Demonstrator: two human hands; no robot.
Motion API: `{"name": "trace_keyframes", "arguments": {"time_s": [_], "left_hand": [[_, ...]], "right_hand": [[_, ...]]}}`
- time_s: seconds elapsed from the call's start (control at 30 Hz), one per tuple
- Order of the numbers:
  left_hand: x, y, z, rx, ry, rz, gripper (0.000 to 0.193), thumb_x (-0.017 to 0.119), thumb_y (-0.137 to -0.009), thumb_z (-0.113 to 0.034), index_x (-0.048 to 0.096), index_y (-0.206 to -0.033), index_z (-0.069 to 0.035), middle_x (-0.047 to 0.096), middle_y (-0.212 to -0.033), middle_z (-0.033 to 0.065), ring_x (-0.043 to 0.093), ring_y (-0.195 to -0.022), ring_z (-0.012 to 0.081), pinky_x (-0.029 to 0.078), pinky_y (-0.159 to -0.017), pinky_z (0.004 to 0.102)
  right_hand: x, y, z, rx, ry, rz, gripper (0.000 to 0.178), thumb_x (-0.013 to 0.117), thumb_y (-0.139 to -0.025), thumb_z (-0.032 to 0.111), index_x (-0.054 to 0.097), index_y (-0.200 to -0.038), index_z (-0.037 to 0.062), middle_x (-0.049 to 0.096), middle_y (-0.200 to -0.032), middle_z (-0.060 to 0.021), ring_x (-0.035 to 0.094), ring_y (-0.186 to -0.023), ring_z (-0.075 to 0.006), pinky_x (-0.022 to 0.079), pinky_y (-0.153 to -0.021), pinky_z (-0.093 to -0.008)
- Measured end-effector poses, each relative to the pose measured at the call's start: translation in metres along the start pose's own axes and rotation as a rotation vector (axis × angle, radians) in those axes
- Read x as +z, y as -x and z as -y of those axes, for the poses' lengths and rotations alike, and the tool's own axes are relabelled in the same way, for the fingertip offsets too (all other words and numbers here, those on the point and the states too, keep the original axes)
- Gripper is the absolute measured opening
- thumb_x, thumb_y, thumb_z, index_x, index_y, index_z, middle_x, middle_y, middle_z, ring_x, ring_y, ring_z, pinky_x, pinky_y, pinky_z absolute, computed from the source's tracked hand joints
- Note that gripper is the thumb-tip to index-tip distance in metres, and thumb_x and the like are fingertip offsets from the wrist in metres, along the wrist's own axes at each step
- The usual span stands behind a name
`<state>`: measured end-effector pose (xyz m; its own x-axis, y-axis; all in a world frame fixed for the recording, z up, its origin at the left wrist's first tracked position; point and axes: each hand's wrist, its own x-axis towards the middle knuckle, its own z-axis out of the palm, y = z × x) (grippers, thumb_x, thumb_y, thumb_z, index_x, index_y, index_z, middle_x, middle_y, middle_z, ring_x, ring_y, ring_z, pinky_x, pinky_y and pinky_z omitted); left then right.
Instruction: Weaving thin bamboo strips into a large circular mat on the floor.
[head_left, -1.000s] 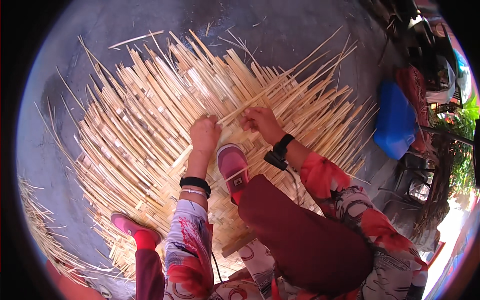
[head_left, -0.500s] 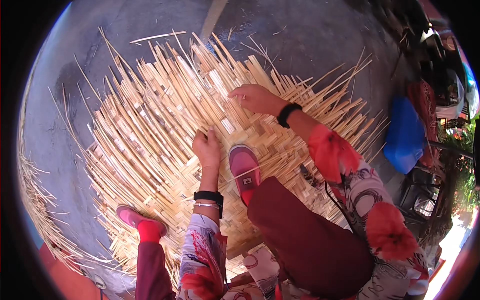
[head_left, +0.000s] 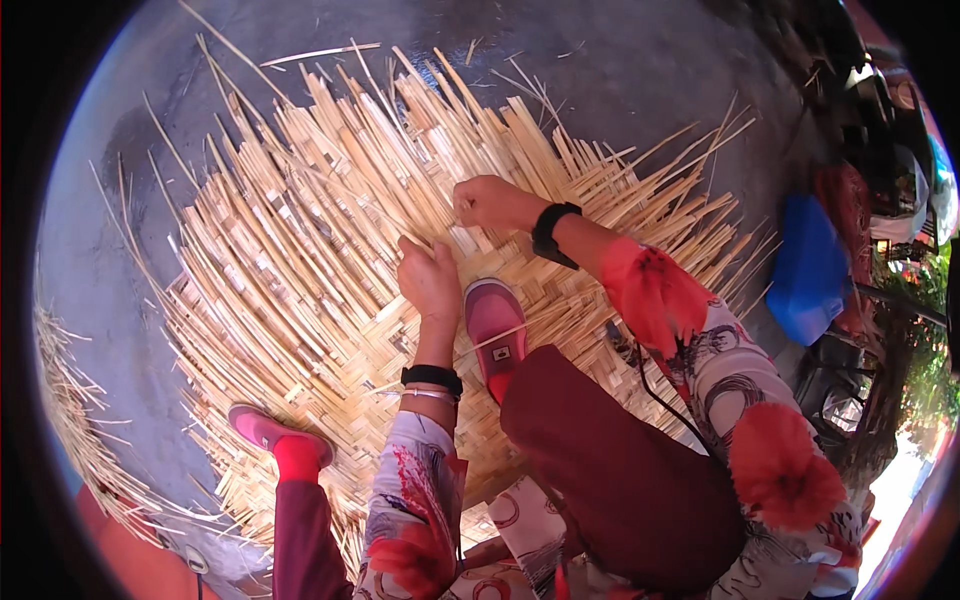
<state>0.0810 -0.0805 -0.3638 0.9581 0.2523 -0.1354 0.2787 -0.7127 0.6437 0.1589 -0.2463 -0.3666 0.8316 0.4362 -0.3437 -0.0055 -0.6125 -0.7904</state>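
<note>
A wide woven mat (head_left: pixel 480 440) of pale bamboo strips lies on the ground under me. Its near part is tightly plaited, while long loose strips (head_left: pixel 270 250) fan out at the far and left sides. Over the middle of the mat my left hand (head_left: pixel 430 283) is closed, thumb and forefinger pinching at a thin bamboo strip. Just beyond it and to the right, my right hand (head_left: pixel 497 204) is curled into a fist low over the strips; what is inside its fingers is hidden. My right shoe (head_left: pixel 492 318) stands on the weave beside my left hand.
My left shoe (head_left: pixel 275 430) rests on the mat's left part. A pile of thin strips (head_left: pixel 85 400) lies at the far left of the grey floor (head_left: pixel 640 70). On the right are a blue object (head_left: pixel 808 268) and dark clutter.
My left hand has moved up and a little to the right, closer to my right hand. The right hand's outstretched forefinger has curled in, and that wrist has shifted slightly left.
</note>
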Motion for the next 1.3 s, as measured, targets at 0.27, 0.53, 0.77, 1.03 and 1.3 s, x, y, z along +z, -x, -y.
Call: {"name": "trace_keyframes", "arguments": {"time_s": [0.27, 0.53, 0.77, 1.03, 1.3], "left_hand": [[-0.006, 0.005, 0.007, -0.088, 0.484, 0.065, 0.017, 0.063, -0.080, -0.011, 0.058, -0.091, 0.001, 0.061, -0.070, 0.0138, 0.060, -0.064, 0.0249, 0.048, -0.062, 0.0357], [0.000, 0.000, 0.004, -0.213, 0.869, 0.190, 0.008, 0.061, -0.084, -0.007, 0.055, -0.082, -0.002, 0.053, -0.067, 0.0002, 0.049, -0.061, 0.0086, 0.041, -0.055, 0.0259], [0.015, -0.012, -0.006, 0.228, 0.253, 0.228, 0.009, 0.062, -0.082, -0.009, 0.062, -0.086, 0.000, 0.063, -0.068, 0.0205, 0.062, -0.062, 0.0370, 0.048, -0.057, 0.0440], [0.001, -0.034, -0.002, 0.329, 0.347, 0.622, 0.021, 0.067, -0.079, -0.008, 0.067, -0.098, -0.001, 0.065, -0.081, 0.0227, 0.063, -0.075, 0.0385, 0.050, -0.070, 0.0414], [0.015, -0.038, 0.009, 0.245, 0.363, 0.650, 0.021, 0.061, -0.081, 0.002, 0.068, -0.102, 0.000, 0.070, -0.087, 0.0151, 0.066, -0.081, 0.0205, 0.051, -0.074, 0.0318]], "right_hand": [[0.032, -0.004, 0.023, 0.185, 0.181, -0.284, 0.030, 0.072, -0.068, 0.019, 0.058, -0.084, -0.0010, 0.066, -0.084, -0.0223, 0.063, -0.082, -0.0418, 0.050, -0.072, -0.0463], [0.002, 0.014, 0.009, 0.082, -0.509, -0.006, 0.027, 0.075, -0.078, 0.019, 0.056, -0.063, 0.0061, 0.050, -0.063, 0.0038, 0.043, -0.061, -0.0069, 0.037, -0.056, -0.0261], [0.000, 0.043, 0.006, 0.109, -0.801, 0.042, 0.023, 0.069, -0.089, 0.026, 0.066, -0.083, 0.0034, 0.056, -0.092, 0.0028, 0.053, -0.086, -0.0074, 0.042, -0.078, -0.0260], [-0.009, 0.065, 0.030, 0.171, -1.101, -0.291, 0.032, 0.063, -0.091, 0.030, 0.067, -0.114, 0.0078, 0.060, -0.102, 0.0001, 0.053, -0.092, -0.0086, 0.046, -0.081, -0.0268], [-0.005, 0.080, 0.009, 0.204, -0.839, -0.387, 0.021, 0.061, -0.090, 0.009, 0.069, -0.109, 0.0068, 0.056, -0.104, 0.0009, 0.055, -0.092, -0.0113, 0.048, -0.081, -0.0279]]}}
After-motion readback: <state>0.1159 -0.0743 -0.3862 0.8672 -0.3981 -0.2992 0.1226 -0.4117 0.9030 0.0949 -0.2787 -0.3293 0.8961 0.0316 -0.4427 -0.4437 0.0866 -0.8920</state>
